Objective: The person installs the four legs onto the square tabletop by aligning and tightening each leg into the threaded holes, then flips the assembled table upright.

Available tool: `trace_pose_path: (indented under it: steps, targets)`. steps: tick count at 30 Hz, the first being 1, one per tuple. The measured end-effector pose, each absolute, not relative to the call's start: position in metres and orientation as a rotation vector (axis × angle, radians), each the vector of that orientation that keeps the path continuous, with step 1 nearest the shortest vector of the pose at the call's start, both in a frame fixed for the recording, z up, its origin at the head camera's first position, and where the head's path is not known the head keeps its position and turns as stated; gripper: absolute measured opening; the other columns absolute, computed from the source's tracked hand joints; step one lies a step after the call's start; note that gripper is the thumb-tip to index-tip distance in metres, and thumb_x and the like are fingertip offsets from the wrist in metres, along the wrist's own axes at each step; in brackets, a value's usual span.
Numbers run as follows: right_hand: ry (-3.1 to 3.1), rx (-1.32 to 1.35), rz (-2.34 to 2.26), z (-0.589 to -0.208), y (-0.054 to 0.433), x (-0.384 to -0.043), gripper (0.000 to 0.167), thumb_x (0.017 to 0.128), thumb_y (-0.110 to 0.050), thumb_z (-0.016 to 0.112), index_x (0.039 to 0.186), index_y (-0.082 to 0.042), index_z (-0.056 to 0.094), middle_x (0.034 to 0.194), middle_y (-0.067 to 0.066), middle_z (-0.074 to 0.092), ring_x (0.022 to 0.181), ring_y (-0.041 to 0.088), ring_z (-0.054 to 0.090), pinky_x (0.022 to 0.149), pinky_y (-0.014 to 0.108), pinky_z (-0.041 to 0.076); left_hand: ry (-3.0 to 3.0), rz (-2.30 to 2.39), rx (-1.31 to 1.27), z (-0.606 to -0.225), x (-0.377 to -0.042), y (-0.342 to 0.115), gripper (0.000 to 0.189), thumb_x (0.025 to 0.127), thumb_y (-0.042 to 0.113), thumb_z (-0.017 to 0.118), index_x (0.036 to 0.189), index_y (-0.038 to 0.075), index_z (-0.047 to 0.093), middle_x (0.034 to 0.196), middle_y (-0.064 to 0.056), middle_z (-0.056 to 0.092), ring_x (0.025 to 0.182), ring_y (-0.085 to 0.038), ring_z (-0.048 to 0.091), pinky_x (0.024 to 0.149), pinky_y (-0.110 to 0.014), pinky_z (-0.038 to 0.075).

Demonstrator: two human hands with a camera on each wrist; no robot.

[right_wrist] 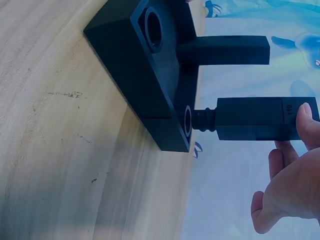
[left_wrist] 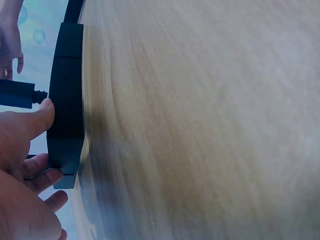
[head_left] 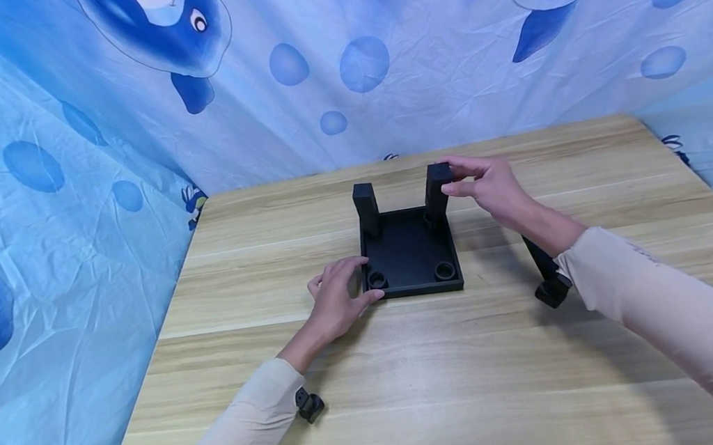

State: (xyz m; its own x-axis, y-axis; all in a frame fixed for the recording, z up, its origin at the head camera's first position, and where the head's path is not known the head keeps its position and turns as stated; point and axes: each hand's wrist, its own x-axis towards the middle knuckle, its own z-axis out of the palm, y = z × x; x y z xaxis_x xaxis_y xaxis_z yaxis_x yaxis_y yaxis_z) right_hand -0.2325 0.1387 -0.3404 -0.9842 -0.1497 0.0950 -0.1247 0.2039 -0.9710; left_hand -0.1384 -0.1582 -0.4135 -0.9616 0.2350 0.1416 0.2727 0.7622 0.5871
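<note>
grasps a black leg (head_left: 436,196) near the top in the thumb and fingers of the right hand (head_left: 495,187), upright, with the ribbed end (right_wrist: 203,120) at the mouth of the far right socket (right_wrist: 188,120) of a black square base (head_left: 406,253). holds that base by the near left corner in the left hand (head_left: 337,294), flat on the wooden table (head_left: 407,386), near the table's far edge. shows a second leg (head_left: 366,208) standing at the base's far left corner, round sockets (head_left: 444,271) at both near corners, and a blue curtain (head_left: 422,91) beyond the table's far edge.
</note>
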Motion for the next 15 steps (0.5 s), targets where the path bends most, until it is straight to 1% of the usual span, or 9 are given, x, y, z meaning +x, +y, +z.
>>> trace_pose_path:
  steps: [4, 8, 12, 15]
  targets:
    - [2.429, -0.294, -1.948, -0.344, 0.136, -0.237, 0.045, 0.087, -0.008, 0.071, 0.131, -0.012, 0.061, 0.102, 0.0, 0.068, 0.1, 0.015, 0.054, 0.079, 0.025, 0.044, -2.904, -0.981, -0.411, -0.413, -0.139, -0.159, 0.061, 0.081, 0.034, 0.078, 0.133, 0.014, 0.055, 0.136, -0.001, 0.054, 0.127, -0.023, 0.041, 0.097, -0.054, 0.014]
    - [2.431, -0.296, -1.95, -0.349, 0.135, -0.241, 0.046, 0.087, -0.006, 0.071, 0.131, -0.008, 0.06, 0.104, 0.003, 0.069, 0.1, 0.015, 0.056, 0.077, 0.023, 0.046, -2.927, -0.979, -0.395, -0.413, -0.139, -0.159, 0.061, 0.081, 0.036, 0.077, 0.134, 0.016, 0.054, 0.137, 0.0, 0.053, 0.127, -0.022, 0.04, 0.098, -0.053, 0.014]
    - [2.434, -0.275, -1.931, -0.353, 0.133, -0.243, 0.044, 0.086, -0.007, 0.072, 0.129, -0.012, 0.062, 0.108, 0.006, 0.068, 0.1, 0.015, 0.056, 0.077, 0.023, 0.046, -2.932, -0.983, -0.395, -0.414, -0.14, -0.159, 0.061, 0.081, 0.036, 0.077, 0.135, 0.016, 0.054, 0.138, 0.0, 0.052, 0.127, -0.021, 0.04, 0.098, -0.053, 0.013]
    - [2.435, -0.25, -1.905, -0.355, 0.132, -0.244, 0.044, 0.087, -0.01, 0.072, 0.129, -0.016, 0.063, 0.112, 0.008, 0.067, 0.102, 0.015, 0.056, 0.08, 0.025, 0.045, -2.94, -0.979, -0.39, -0.414, -0.14, -0.159, 0.062, 0.081, 0.037, 0.077, 0.135, 0.017, 0.053, 0.138, 0.001, 0.052, 0.127, -0.02, 0.039, 0.098, -0.053, 0.014]
